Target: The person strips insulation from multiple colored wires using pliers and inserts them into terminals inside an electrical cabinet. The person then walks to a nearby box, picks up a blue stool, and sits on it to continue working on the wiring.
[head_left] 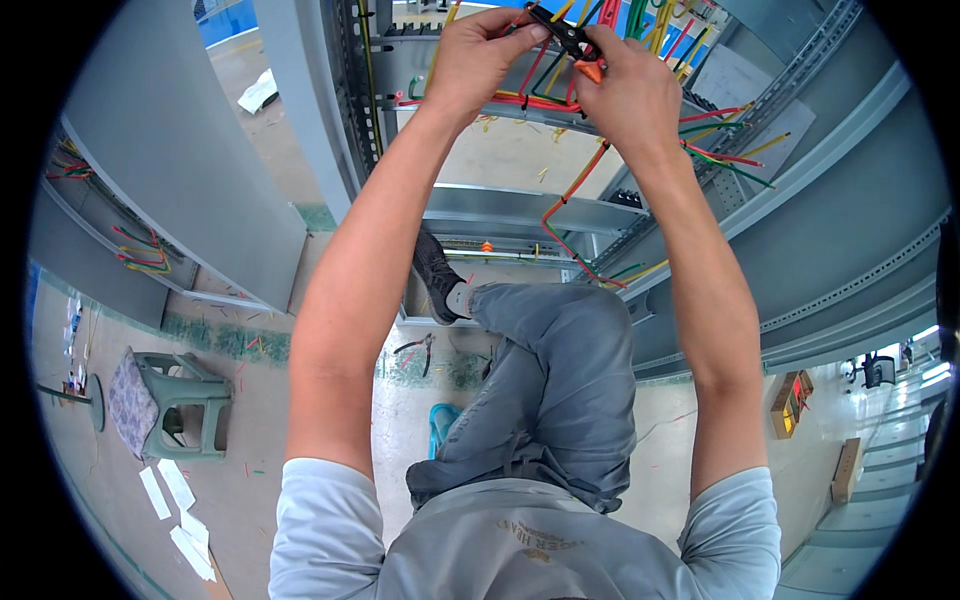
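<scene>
At the top of the head view, my right hand [635, 95] is closed around a wire stripper [568, 35] with a black head and an orange part at the grip. My left hand [475, 60] pinches a thin wire close to the tool's head, and its fingers partly hide that wire. Red, green and yellow wires [660, 30] hang around both hands inside a grey metal cabinet frame [330, 100]. Below the hands, a bundle of red, yellow and green wires [572, 190] runs down, bound with black ties.
A pair of pliers [428, 355] lies on the floor by my shoe [437, 275], near a blue slipper [440, 425]. To the left stand a cabinet panel [190, 150] and a green stool [190, 400]. Paper strips [190, 540] and wire scraps litter the floor. A box [790, 405] sits at right.
</scene>
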`<action>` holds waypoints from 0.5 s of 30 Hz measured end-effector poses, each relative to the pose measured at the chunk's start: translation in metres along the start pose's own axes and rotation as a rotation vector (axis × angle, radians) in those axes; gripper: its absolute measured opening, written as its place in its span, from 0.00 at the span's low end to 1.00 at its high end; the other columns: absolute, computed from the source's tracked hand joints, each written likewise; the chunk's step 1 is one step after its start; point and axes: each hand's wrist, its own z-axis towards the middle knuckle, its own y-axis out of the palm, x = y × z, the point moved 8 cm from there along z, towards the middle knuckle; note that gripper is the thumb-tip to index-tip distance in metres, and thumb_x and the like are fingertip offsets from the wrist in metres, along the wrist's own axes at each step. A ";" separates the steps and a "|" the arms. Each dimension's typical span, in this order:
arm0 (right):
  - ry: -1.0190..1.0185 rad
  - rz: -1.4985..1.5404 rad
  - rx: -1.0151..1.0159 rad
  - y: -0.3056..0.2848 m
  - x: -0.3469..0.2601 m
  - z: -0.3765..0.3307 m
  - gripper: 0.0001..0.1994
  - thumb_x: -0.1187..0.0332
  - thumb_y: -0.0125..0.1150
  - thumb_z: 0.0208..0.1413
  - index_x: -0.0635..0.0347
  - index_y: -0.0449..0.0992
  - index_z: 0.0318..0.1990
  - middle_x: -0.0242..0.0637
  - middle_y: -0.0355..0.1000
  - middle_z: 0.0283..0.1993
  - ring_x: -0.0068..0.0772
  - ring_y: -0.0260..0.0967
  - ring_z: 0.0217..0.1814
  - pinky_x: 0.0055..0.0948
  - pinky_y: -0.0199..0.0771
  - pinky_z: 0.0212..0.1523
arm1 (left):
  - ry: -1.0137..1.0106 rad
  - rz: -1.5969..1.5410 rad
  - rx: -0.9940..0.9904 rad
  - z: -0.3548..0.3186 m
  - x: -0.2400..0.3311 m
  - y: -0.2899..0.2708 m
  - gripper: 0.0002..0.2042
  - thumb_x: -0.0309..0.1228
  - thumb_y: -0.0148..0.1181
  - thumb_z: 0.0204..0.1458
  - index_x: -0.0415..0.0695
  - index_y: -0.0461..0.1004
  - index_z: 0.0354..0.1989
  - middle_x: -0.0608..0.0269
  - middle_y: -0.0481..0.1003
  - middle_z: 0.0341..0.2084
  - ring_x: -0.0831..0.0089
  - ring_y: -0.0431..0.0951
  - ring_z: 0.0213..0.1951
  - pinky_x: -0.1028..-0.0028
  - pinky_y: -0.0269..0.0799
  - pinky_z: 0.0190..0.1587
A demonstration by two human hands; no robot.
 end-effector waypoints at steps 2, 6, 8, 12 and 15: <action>-0.010 -0.031 -0.026 -0.001 -0.002 0.001 0.16 0.66 0.66 0.48 0.51 0.81 0.47 0.48 0.78 0.34 0.53 0.79 0.35 0.48 0.80 0.35 | 0.024 0.019 -0.004 -0.002 0.005 0.002 0.14 0.33 0.71 0.56 0.40 0.83 0.49 0.68 0.82 0.36 0.83 0.77 0.39 0.79 0.70 0.47; 0.021 0.170 0.090 -0.048 0.065 0.034 0.13 0.63 0.63 0.53 0.55 0.80 0.45 0.38 0.79 0.35 0.41 0.78 0.37 0.39 0.76 0.38 | 0.079 -0.001 0.023 -0.002 0.007 -0.008 0.14 0.34 0.70 0.57 0.40 0.83 0.48 0.67 0.82 0.37 0.82 0.77 0.41 0.79 0.71 0.48; 0.263 0.840 0.221 -0.125 0.107 0.067 0.12 0.63 0.64 0.52 0.61 0.78 0.41 0.45 0.77 0.32 0.46 0.78 0.36 0.42 0.77 0.38 | 0.068 -0.015 0.040 -0.002 0.001 -0.002 0.14 0.34 0.70 0.57 0.40 0.83 0.48 0.67 0.82 0.38 0.82 0.77 0.42 0.79 0.71 0.48; 0.334 1.025 0.226 -0.135 0.086 0.041 0.15 0.60 0.65 0.53 0.64 0.77 0.40 0.46 0.75 0.30 0.46 0.76 0.36 0.42 0.76 0.39 | 0.050 0.079 0.105 -0.005 0.004 -0.007 0.16 0.33 0.70 0.57 0.39 0.82 0.50 0.66 0.82 0.41 0.82 0.77 0.43 0.78 0.71 0.50; 0.213 0.649 -0.048 -0.103 0.048 -0.001 0.22 0.54 0.68 0.57 0.60 0.80 0.53 0.32 0.75 0.37 0.22 0.71 0.40 0.26 0.72 0.46 | 0.063 0.129 0.110 -0.012 0.006 -0.002 0.19 0.33 0.70 0.57 0.39 0.79 0.55 0.64 0.81 0.46 0.80 0.77 0.44 0.77 0.71 0.52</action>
